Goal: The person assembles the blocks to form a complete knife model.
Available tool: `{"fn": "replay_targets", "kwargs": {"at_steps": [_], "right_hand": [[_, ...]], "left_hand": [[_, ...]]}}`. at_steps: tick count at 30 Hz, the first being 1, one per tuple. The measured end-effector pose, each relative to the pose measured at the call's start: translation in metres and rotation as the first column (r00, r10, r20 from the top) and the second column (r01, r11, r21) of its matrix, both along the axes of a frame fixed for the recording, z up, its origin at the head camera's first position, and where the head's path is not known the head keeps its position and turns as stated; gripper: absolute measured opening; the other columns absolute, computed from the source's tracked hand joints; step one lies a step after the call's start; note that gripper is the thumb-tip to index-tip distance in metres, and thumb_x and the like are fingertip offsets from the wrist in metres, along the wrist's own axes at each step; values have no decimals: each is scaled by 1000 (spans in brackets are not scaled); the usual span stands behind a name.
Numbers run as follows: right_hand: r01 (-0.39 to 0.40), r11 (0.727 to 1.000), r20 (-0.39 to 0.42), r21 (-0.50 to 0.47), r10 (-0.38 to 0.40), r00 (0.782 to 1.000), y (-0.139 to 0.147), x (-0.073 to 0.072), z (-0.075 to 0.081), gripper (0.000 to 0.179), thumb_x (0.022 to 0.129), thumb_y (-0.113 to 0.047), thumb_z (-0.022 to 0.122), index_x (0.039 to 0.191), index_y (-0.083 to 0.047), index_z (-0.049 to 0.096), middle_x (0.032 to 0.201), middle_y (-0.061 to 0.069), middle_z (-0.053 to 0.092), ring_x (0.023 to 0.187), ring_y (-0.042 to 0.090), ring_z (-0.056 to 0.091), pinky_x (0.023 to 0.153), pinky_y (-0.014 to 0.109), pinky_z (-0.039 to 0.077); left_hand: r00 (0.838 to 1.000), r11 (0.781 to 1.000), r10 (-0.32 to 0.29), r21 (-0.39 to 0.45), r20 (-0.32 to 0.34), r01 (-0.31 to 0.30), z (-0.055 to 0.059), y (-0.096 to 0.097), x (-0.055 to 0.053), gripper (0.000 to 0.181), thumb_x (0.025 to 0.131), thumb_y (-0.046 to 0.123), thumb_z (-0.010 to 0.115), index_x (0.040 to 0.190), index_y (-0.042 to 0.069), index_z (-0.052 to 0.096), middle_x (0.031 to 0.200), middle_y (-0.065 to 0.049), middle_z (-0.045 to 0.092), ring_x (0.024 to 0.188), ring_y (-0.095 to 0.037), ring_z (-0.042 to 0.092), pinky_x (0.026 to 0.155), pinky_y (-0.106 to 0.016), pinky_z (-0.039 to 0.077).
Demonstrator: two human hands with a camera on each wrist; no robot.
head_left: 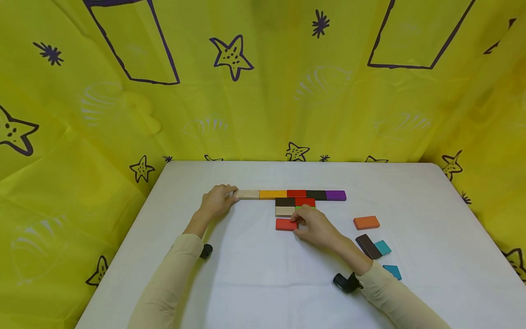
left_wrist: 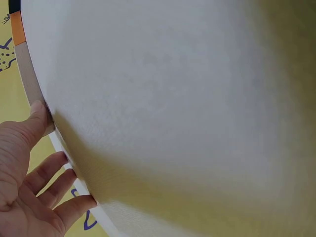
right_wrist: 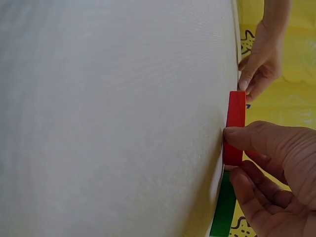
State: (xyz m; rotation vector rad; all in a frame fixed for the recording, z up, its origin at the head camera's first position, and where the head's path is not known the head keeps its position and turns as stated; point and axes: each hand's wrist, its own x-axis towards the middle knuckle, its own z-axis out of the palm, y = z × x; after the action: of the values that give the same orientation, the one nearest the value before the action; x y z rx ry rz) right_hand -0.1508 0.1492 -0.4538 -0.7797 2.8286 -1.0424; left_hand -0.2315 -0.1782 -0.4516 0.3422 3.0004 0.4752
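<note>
"Red block (head_left: 283,224): where's that sitting?"

"White worktop (head_left: 255,283) under everything. Across it, a long row of five blocks (head_left: 273,194)."

"And the grips?"

"Left grip (head_left: 218,201) pinches that row's pale end block (head_left: 248,195). Right grip (head_left: 315,226) has the red block by its right end, thumb against it."

"Smaller things?"

"Two short rows (head_left: 284,211), just on the long row's near side; the red block lies just nearer than those. Smallest, two blue pieces (head_left: 383,247), off right."

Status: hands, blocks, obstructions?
Left hand grips the row's pale end block. Right hand pinches the nearest red block, gap beyond it. Green block partly hidden by right hand; no obstruction seen.
</note>
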Motion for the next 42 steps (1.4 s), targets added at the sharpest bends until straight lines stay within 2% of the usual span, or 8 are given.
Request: {"fn": "replay_targets", "kwargs": {"at_steps": [9,20,32,42], "right_hand": [[4,1000,-42,-3,-4,999,-5,-1,1,16,82,-13,86,92,-11,74,83,-1,55,78,14,49,69,27,45],[18,1000,-16,11,-18,1000,-9,-5,3,14,84,-13,85,92,-11,74,85,-2,57,79,14,52,71,28,48],[38,999,8,6,-38,999,-10,-9,3,13,85,-13,84,93,-11,74,86,0,57,80,16,53,71,27,48],[51,999,20,3,-51,998,-9,-6,3,15,85,-15,84,95,-10,73,88,-1,59,82,15,53,73,29,49]], "left_hand": [[1000,1000,2,2,-3,-2,1,0,1,39,102,38,64,136,20,66,137,-12,65,127,-37,59,92,-64,51],[1000,1000,3,17,8,-3,3,1,2,38,103,36,63,137,19,66,142,-15,61,131,-39,55,97,-66,47],[1000,1000,1,21,-4,-1,2,-1,2,37,102,36,63,136,19,66,142,-15,61,131,-39,55,96,-66,47],[1000,1000,-2,29,-5,2,2,-1,2,38,102,36,64,136,19,66,142,-15,61,130,-39,56,96,-65,48]]}}
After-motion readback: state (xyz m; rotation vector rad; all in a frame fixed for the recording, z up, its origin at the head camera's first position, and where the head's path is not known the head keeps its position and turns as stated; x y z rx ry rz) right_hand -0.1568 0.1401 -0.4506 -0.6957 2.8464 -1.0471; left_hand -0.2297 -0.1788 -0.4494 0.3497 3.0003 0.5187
